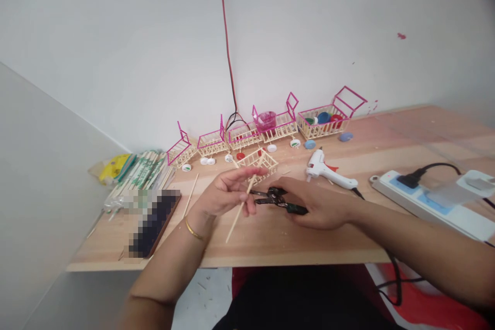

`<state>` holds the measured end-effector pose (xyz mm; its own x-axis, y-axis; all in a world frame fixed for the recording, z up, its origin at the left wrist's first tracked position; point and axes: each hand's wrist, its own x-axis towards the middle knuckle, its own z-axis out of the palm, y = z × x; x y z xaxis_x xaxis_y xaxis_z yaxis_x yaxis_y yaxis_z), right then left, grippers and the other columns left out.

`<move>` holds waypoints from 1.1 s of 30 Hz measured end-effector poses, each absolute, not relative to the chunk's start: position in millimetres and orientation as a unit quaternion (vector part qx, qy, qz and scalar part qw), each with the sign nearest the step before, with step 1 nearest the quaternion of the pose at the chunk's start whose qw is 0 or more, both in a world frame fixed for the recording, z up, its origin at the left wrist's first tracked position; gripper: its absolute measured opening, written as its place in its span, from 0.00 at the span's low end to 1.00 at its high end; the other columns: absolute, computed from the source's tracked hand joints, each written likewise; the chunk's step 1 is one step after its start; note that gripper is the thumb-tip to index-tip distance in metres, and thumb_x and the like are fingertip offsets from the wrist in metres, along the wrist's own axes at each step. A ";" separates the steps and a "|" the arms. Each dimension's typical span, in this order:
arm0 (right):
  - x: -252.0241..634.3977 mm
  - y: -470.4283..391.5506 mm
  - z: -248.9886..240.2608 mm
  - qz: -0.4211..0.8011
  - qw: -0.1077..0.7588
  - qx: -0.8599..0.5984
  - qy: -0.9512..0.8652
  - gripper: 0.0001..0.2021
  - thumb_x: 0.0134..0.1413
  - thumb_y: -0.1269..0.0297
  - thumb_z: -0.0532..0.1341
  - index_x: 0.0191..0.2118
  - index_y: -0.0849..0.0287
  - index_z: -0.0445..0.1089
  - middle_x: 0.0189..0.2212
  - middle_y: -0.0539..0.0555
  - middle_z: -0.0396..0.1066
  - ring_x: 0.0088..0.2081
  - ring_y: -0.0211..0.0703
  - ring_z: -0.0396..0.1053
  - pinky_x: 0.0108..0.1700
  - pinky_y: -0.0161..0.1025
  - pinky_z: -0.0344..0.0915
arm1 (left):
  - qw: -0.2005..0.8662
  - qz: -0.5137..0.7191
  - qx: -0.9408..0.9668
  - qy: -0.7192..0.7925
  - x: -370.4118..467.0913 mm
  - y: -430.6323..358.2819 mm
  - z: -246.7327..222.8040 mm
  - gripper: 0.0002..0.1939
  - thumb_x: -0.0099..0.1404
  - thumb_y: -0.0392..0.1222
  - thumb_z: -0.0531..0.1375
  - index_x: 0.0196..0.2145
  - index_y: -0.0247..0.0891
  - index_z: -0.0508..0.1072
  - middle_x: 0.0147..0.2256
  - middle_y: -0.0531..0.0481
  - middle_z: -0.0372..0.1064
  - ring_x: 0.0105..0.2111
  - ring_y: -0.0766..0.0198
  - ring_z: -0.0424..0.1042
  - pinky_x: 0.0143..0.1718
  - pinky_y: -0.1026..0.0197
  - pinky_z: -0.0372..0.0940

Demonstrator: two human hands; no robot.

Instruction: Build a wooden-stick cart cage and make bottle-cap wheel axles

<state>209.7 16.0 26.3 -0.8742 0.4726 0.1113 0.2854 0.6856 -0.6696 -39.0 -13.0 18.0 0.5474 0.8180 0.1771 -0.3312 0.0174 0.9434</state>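
My left hand [232, 193] pinches a thin wooden stick [236, 221] that slants down toward the table's front edge. In my right hand [317, 201] is a pair of dark-handled pliers or cutters [275, 197], its jaws pointing left at the stick. The jaws look parted close to the stick; whether they touch it I cannot tell. Just behind both hands stands a small unpainted stick basket [270, 162], partly hidden by my left fingers.
Several stick carts with magenta rims, including one holding bottle caps [324, 118], line the wall. A white glue gun [328, 170] and power strip [433, 203] lie right. Packaged sticks [137, 178] and a blurred dark flat object [157, 224] lie left on the wooden table [270, 252].
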 end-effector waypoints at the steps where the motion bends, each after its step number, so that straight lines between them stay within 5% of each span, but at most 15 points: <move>1: 209.5 14.6 27.4 0.330 0.130 -0.221 -0.909 0.30 0.46 0.72 0.58 0.59 0.57 0.57 0.48 0.58 0.69 0.44 0.48 0.69 0.45 0.43 0.65 | 0.664 0.450 0.553 0.226 -43.0 -11.6 20.0 0.25 0.58 0.35 0.64 0.53 0.45 0.68 0.61 0.36 0.56 0.22 0.71 0.73 0.20 0.68 0.67; 6: 202.7 8.4 12.5 0.226 0.105 -0.245 -0.937 0.28 0.45 0.62 0.62 0.54 0.60 0.63 0.45 0.62 0.68 0.45 0.56 0.65 0.48 0.53 0.60 | 0.621 0.514 0.525 0.272 -50.9 -7.5 30.9 0.28 0.58 0.36 0.63 0.56 0.47 0.64 0.58 0.38 0.61 0.20 0.75 0.70 0.14 0.74 0.59; 13: 197.4 6.6 -6.9 0.164 0.114 -0.224 -0.954 0.26 0.45 0.56 0.63 0.51 0.62 0.66 0.44 0.62 0.66 0.46 0.57 0.61 0.50 0.55 0.56 | 0.614 0.472 0.542 0.326 -35.3 -8.4 24.8 0.15 0.57 0.38 0.65 0.43 0.34 0.71 0.37 0.42 0.75 0.31 0.60 0.77 0.25 0.66 0.68; 21: 199.1 13.7 -11.7 0.154 0.132 -0.216 -0.955 0.37 0.43 0.42 0.64 0.54 0.63 0.63 0.48 0.63 0.66 0.49 0.61 0.60 0.53 0.59 0.54 | 0.394 0.447 0.683 0.423 -19.2 -17.3 18.6 0.12 0.63 0.39 0.59 0.44 0.34 0.71 0.27 0.49 0.72 0.26 0.68 0.72 0.29 0.66 0.67; 27: 209.0 10.4 1.8 0.115 0.330 -0.125 -0.929 0.03 0.57 0.65 0.58 0.34 0.56 0.68 0.29 0.53 0.70 0.34 0.43 0.66 0.37 0.41 0.62 | 0.188 0.410 0.749 0.486 -14.0 -18.1 12.7 0.11 0.64 0.39 0.57 0.43 0.35 0.72 0.28 0.48 0.72 0.27 0.65 0.72 0.35 0.61 0.66; 30: 211.2 11.8 9.4 0.007 0.422 -0.155 -0.893 0.08 0.55 0.68 0.59 0.42 0.53 0.67 0.38 0.55 0.71 0.41 0.47 0.66 0.44 0.46 0.59 | 0.122 0.375 0.789 0.471 -10.3 -18.2 13.0 0.08 0.65 0.38 0.55 0.40 0.35 0.72 0.34 0.44 0.71 0.34 0.62 0.71 0.38 0.60 0.67; 33: 206.8 15.8 12.7 -0.064 0.390 -0.231 -0.889 0.14 0.58 0.67 0.57 0.50 0.56 0.66 0.46 0.59 0.70 0.49 0.52 0.65 0.49 0.51 0.54 | 0.084 0.369 0.817 0.435 -3.9 -18.8 11.6 0.07 0.65 0.35 0.54 0.36 0.35 0.72 0.37 0.42 0.70 0.37 0.63 0.70 0.39 0.60 0.68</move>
